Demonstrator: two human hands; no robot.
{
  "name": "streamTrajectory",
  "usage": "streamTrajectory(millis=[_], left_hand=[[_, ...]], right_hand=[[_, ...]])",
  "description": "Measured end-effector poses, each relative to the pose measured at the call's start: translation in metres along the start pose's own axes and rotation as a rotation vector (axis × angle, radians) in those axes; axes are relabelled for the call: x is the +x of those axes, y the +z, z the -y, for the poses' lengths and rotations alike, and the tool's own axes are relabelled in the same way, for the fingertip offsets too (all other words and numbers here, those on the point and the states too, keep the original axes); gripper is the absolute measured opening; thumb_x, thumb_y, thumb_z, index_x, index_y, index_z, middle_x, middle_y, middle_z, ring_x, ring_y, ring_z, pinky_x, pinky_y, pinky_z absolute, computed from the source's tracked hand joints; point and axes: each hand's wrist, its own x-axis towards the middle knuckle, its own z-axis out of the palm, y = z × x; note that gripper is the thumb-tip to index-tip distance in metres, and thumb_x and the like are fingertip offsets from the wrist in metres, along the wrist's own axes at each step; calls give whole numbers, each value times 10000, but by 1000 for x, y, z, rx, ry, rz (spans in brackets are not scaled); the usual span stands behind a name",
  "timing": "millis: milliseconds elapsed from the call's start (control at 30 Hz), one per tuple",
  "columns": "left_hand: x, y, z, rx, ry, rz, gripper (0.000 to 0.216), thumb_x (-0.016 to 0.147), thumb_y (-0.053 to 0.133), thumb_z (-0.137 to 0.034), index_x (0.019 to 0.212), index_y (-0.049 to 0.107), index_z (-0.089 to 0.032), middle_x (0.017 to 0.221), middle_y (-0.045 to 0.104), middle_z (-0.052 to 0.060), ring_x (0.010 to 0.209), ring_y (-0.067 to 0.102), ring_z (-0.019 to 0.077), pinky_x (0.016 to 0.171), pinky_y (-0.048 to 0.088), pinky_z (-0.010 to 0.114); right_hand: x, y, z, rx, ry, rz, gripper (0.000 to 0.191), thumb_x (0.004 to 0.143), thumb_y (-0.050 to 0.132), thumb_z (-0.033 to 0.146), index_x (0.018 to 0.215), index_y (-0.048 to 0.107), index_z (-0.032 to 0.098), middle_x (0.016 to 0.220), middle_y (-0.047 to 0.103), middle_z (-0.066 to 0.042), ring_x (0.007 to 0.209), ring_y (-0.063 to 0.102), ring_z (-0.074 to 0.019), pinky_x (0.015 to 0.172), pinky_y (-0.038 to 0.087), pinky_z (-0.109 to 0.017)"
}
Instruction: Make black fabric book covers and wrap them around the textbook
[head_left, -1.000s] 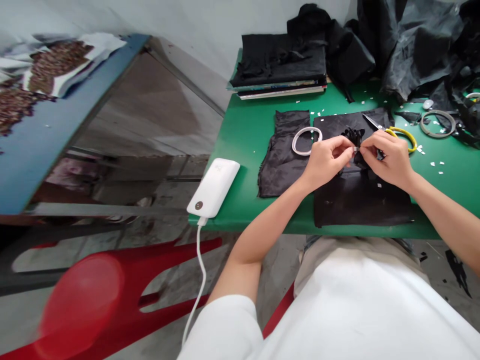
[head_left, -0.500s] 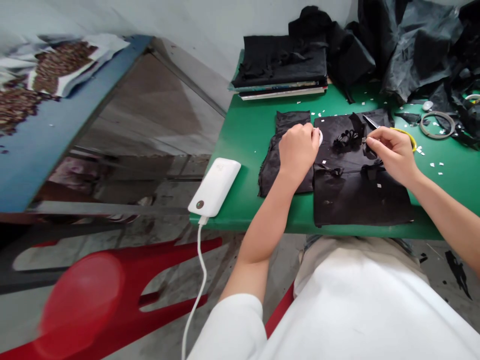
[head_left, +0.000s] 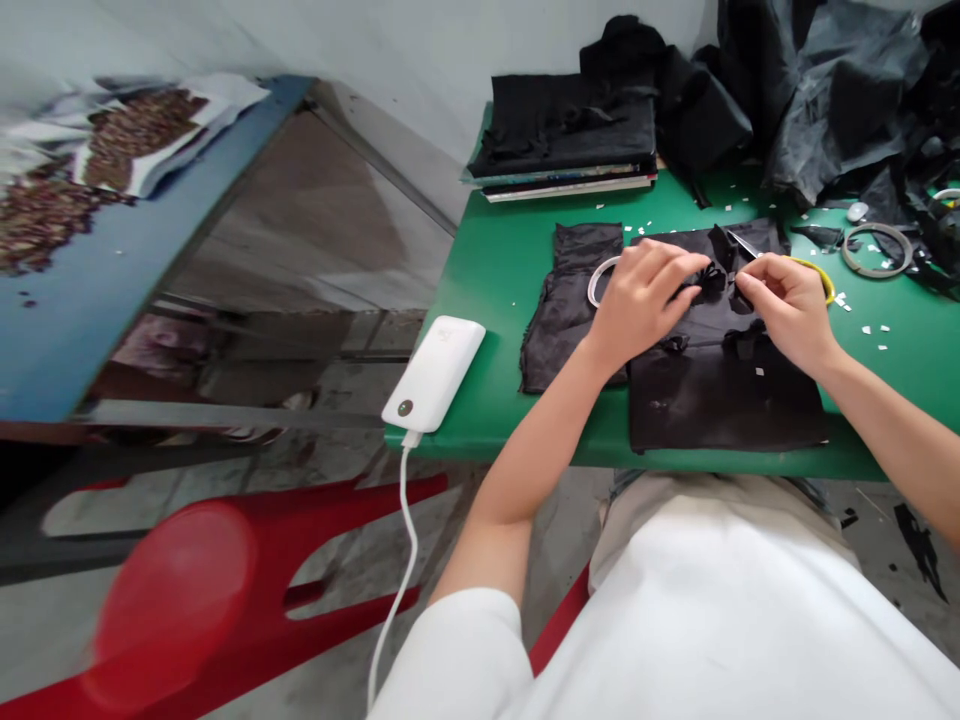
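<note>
Handling a small black bunch point(head_left: 717, 276) of strips seems to be the step in hand, above the black sheet point(head_left: 720, 405) by the table's point(head_left: 487, 275) front edge. The right hand point(head_left: 789, 308) pinches the bunch's right end between thumb and finger; the left hand point(head_left: 646, 300), thumb and forefinger parted, is at its left side, contact unclear. The next move probably calls for a light left pinch. Scissors point(head_left: 823, 274) lie partly behind the right hand; a white ring point(head_left: 592, 285) shows beside the left.
</note>
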Motion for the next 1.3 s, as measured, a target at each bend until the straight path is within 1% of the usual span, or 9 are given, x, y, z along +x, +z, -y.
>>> streamTrajectory(millis=[100,333,433,600,733,867,1033,1200,1300], left_hand=[[-5,10,-8,-70,93,41,253,1003,554,-404,1191,665,-275,1121,710,56,1109,654,211,1003,467,382],[-9,17,-14,-147,13,105,236,1037,487,-354,1037,711,-279,1022,735,41,1071,678,182,988,479,375],[-7,14,-16,-201,-71,38,250,1036,491,-378,975,708,-269,1002,741,33,1032,684,170,972,489,356],[-4,11,-17,-405,-187,-213,260,999,563,-434,922,720,-241,927,748,39,891,698,162,854,535,326],[-2,16,-11,-589,-216,-306,230,933,672,-461,907,721,-238,868,749,15,760,678,133,691,526,280],[0,17,-6,-712,-78,-269,210,956,652,-441,901,709,-246,876,757,14,840,725,151,730,551,302],[0,14,-7,-729,1,-236,253,969,610,-494,894,683,-264,858,743,18,846,723,166,751,570,343],[0,12,-9,-637,-121,-194,365,941,593,-599,850,664,-253,912,730,43,884,704,182,764,577,365],[1,11,-10,-658,-178,-204,344,963,580,-567,891,680,-246,976,725,48,938,698,182,788,580,347]], right_hand=[[-2,2,1,-42,-17,-13,268,902,652,373,694,574,223,574,518,29,489,435,-101,456,307,-265],[-6,6,8,-103,-59,18,193,870,628,256,690,575,216,543,500,47,470,419,-90,463,301,-253],[-6,6,4,-63,-26,9,196,916,588,278,729,593,217,584,542,33,501,479,-104,485,354,-254],[-4,1,-9,-30,-23,-25,138,979,534,352,993,625,249,733,634,5,579,557,-140,550,447,-292],[-2,-5,-6,-60,-60,-22,289,909,628,421,1172,643,300,1091,714,-44,839,663,-204,720,544,-354],[1,-8,6,94,-5,91,424,900,578,581,1233,656,330,1301,679,-40,1160,647,-272,972,543,-421],[3,-11,14,302,115,238,434,820,675,634,1095,705,300,1104,731,-62,1082,687,-285,885,585,-420],[2,-10,19,273,149,184,271,777,772,531,887,713,290,814,685,-28,762,672,-213,687,567,-377],[3,-10,20,180,158,142,171,787,762,449,835,720,291,710,641,-8,647,606,-177,594,501,-347]])
